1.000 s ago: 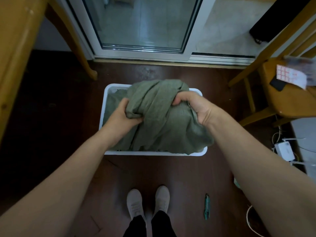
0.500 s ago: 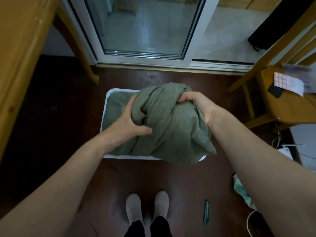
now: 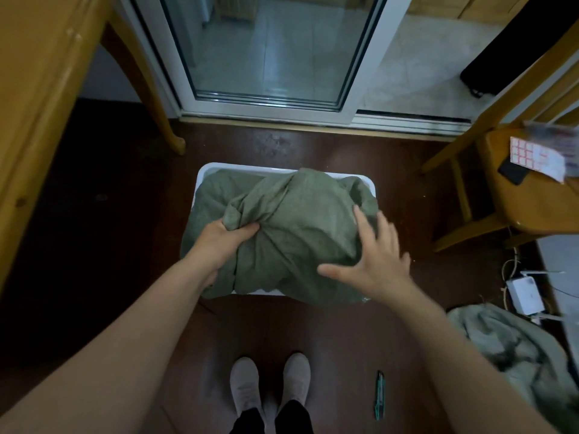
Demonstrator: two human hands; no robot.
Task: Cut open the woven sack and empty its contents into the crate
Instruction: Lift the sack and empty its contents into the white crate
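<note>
A white crate [image 3: 207, 171] sits on the dark floor [image 3: 94, 245] in front of a glass door [image 3: 266, 48]; a bundle of green cloth [image 3: 297, 220] fills it and spills over the near rim; the left hand [image 3: 225, 241] grips a bunched fold at the bundle's left side, thumb and fingers curled into the cloth; the right hand [image 3: 376, 261] is over the bundle's right side, fingers spread wide and straight, holding nothing; it is blurred, so I cannot tell whether the palm touches the cloth; a crumpled pale sack [image 3: 501, 346] lies on the floor to the right, apart from the crate; a green knife [image 3: 379, 396] lies on the floor just right of the person's grey shoes [image 3: 244, 383]; a wooden chair [image 3: 517, 195] stands at the right.
</note>
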